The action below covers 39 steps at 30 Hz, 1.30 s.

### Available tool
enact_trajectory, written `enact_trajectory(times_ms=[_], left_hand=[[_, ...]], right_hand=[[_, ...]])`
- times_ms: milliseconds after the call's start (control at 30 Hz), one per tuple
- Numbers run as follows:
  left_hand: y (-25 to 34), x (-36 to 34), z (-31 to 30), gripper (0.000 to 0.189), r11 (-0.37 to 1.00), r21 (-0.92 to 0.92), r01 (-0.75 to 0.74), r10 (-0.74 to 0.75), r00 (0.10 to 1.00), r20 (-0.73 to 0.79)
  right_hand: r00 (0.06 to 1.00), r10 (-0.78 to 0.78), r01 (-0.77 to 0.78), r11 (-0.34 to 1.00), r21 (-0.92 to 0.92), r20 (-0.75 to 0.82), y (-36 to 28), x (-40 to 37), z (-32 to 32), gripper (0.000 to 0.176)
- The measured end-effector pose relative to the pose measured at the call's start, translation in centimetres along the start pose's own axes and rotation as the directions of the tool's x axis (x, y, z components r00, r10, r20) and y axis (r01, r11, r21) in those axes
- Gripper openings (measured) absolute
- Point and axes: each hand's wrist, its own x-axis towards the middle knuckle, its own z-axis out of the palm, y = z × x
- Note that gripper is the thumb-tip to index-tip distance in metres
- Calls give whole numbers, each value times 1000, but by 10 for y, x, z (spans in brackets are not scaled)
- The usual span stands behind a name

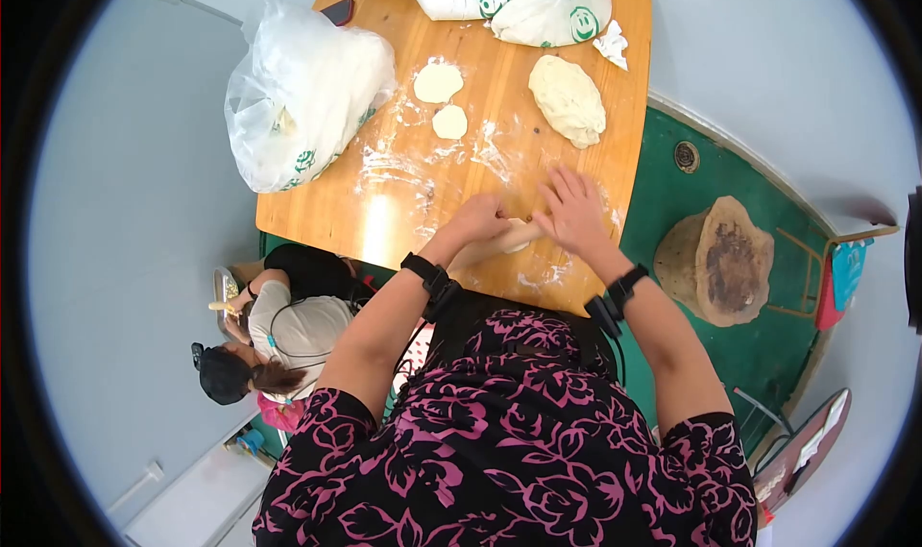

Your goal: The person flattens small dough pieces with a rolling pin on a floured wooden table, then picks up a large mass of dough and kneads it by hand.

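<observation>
Near the front edge of the wooden table, a rolling pin (486, 245) lies at a slant over a small piece of dough (520, 247). My left hand (479, 218) is closed, its fingertips pinched at the dough's left edge; what lies under them is partly hidden. My right hand (573, 211) has its fingers stretched out and spread, with the heel of the palm against the pin's right end. Two flat dough rounds, a larger one (438, 82) and a smaller one (449, 121), lie farther back. A big dough lump (568, 101) rests at the right.
On the floured table (317, 218) stand a large plastic bag (307, 100) at left and white bags (552, 11) at the back, with crumpled tissue (612, 46) beside them. A wooden stump (720, 262) is on the floor at right. Another person (307, 336) sits at lower left.
</observation>
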Motion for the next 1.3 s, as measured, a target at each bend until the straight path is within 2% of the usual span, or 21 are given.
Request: enact_trajectory(times_ms=[133,267,367,467,567,667,700,767,867,933,967,1067,1167,1300], left_hand=[[-1,-1,6,23,996,84,-28,25,999,33],[1,3,8,25,991,133,-8,3,999,37],[8,5,5,26,985,175,-4,-2,999,32],[1,6,6,24,992,123,-2,1,1000,10],[3,0,5,22,993,99,-61,61,998,-7],[3,-1,5,20,956,-280,84,-19,973,230],[3,-2,7,20,883,-445,149,-48,972,230],[0,-6,17,21,643,-722,256,-104,963,248],[-9,-12,33,21,780,-603,170,-247,968,-48],[-7,-20,28,23,965,-237,112,-150,978,-145],[-6,-24,24,24,996,-33,85,-90,980,-180],[0,-19,5,27,972,-73,224,-223,975,19],[-3,-2,4,30,994,-17,109,-110,983,-148],[10,11,4,28,991,103,87,-76,992,-99]], right_hand=[[997,-23,21,1000,22,73,-9,-55,-13,50],[998,17,-16,1000,-10,65,-9,-34,-13,51],[992,77,-83,995,-59,-97,-8,-4,-3,52],[992,87,-92,994,-51,-91,-8,-6,3,54],[1000,-17,16,997,74,8,-11,-41,-19,47],[997,-74,70,993,90,37,-3,-75,-12,40],[999,-53,51,992,120,14,-4,-78,-16,39],[999,-6,11,983,181,-32,-5,-81,-23,37],[999,29,-22,981,191,-33,-7,-76,-28,38],[1000,16,-12,982,187,-21,-3,-74,-22,39],[1000,6,-3,982,187,-16,-2,-71,-19,39],[1000,23,-23,996,80,3,-11,-52,-23,44],[997,66,-67,997,-39,-42,-7,-30,-11,49],[984,176,-178,979,-103,-30,0,1,-3,47]])
